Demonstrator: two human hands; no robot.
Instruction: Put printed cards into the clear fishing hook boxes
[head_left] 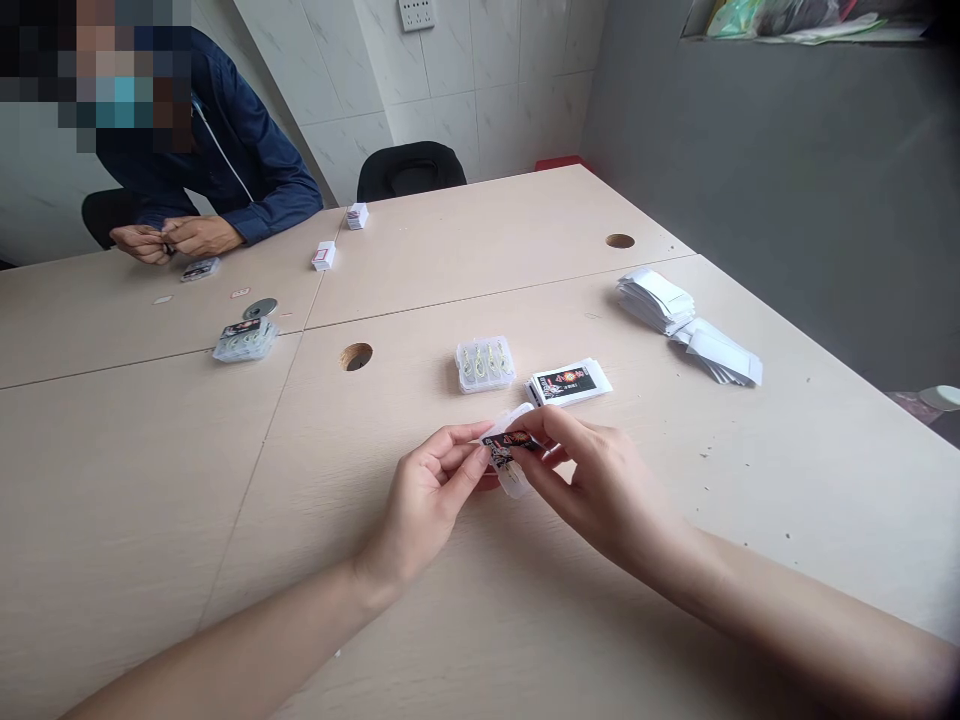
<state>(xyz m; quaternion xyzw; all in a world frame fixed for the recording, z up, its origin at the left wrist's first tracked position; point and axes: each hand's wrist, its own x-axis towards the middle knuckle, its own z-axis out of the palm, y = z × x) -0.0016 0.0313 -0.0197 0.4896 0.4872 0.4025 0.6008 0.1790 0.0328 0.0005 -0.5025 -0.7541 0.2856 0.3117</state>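
My left hand (427,495) is closed around the left side of a small clear plastic box (513,484), thumb on top. A black printed card (501,446) with an orange mark lies over the box. My right hand (607,480) pinches that card's right end between thumb and fingers; whether it also grips the box is hidden. Just beyond my hands sits another clear plastic box (486,364) with several yellowish looped pieces inside. To its right is a stack of white cards (600,378) with a black printed one on top.
White paper pieces (656,300) lie stacked at the right, with more fanned beside them (724,355). Clear boxes (246,342) are piled at the left near a metal disc (261,309). A cable hole (356,357) opens in the table. Across it sits a co-worker (247,150), hands together.
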